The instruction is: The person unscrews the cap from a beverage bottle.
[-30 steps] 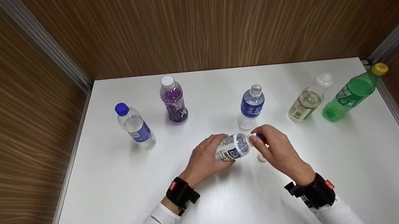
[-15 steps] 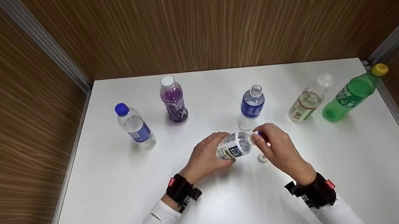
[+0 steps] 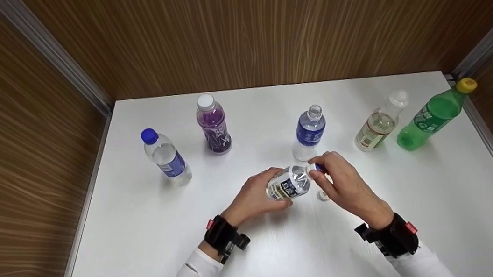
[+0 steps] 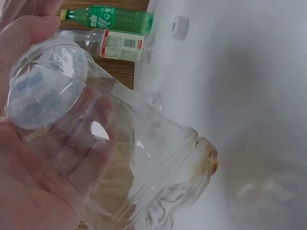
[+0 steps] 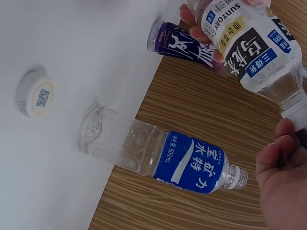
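My left hand (image 3: 253, 197) grips a clear oolong tea bottle (image 3: 287, 185) with a white, black and blue label. It is tilted, its neck pointing right. At that neck my right hand (image 3: 346, 182) pinches a white cap (image 5: 298, 112) with a blue top between thumb and fingers. Whether the cap is threaded on cannot be told. Just behind stands a capless clear water bottle (image 3: 310, 130) with a blue label. Below the right fingers, a loose white cap (image 5: 42, 96) lies on the table. The left palm shows through clear plastic in the left wrist view.
On the left stand a blue-capped water bottle (image 3: 168, 160) and a purple drink bottle (image 3: 214, 126). A white-capped bottle (image 3: 377, 127) and a green soda bottle (image 3: 434, 115) stand right. Wood-grain panels (image 3: 242, 30) border the white table (image 3: 271, 267).
The tea bottle has turned slightly in the left hand, so more of its dark label faces up. The right fingers have shifted slightly at the cap. The other bottles stand as before.
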Demonstrator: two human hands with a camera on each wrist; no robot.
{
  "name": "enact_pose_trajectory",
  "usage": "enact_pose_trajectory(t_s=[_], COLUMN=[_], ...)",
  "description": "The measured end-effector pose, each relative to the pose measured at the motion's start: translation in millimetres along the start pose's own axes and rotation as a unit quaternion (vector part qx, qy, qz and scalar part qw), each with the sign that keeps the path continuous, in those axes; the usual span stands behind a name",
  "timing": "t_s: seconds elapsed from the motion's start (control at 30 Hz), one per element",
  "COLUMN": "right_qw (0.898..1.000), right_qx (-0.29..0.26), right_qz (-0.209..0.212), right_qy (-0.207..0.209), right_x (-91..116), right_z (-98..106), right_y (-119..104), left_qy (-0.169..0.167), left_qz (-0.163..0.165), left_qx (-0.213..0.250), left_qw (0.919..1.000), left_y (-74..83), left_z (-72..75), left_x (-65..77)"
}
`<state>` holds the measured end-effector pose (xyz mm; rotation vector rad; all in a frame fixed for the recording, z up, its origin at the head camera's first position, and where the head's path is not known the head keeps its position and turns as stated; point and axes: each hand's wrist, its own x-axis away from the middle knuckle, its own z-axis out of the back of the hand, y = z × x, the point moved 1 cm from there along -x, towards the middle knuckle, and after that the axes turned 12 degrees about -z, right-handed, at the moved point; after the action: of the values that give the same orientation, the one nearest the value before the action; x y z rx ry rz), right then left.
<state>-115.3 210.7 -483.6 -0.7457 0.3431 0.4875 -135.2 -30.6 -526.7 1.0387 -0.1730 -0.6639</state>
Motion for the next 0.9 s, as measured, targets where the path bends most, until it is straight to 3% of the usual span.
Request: enact_pose_trajectory(t_s=[0.1, 0.2, 0.33, 0.47, 0.57, 0.67, 0.9], right_qw=[1.0, 0.999, 0.996, 0.989, 0.985, 0.982, 0.979], right_qx=[0.0, -0.008, -0.017, -0.002, 0.008, 0.011, 0.019], right_qz=[-0.008, -0.036, -0.093, -0.147, -0.174, -0.188, -0.203], right_qy=[0.003, 0.007, 0.006, 0.002, 0.006, 0.013, 0.025], right_x=[2, 4, 7, 8, 7, 6, 4], right_z=[0, 0, -2, -5, -7, -7, -6], right_y=[3, 6, 10, 10, 8, 5, 2], left_qy=[0.012, 0.031, 0.07, 0.102, 0.114, 0.119, 0.123], left_qz=[-0.018, -0.044, -0.077, -0.1, -0.116, -0.128, -0.131], left_qx=[-0.051, -0.128, -0.238, -0.318, -0.36, -0.386, -0.402], left_qw=[0.9985, 0.9904, 0.9658, 0.9373, 0.9187, 0.9059, 0.8979], left_y=[1.6, 2.5, 1.5, 0.6, 1.0, 1.8, 3.8], left_z=[-2.6, -6.0, -10.4, -14.1, -16.2, -17.4, -18.7], left_x=[-1.7, -2.2, -1.9, -0.8, -0.2, -0.6, -1.2])
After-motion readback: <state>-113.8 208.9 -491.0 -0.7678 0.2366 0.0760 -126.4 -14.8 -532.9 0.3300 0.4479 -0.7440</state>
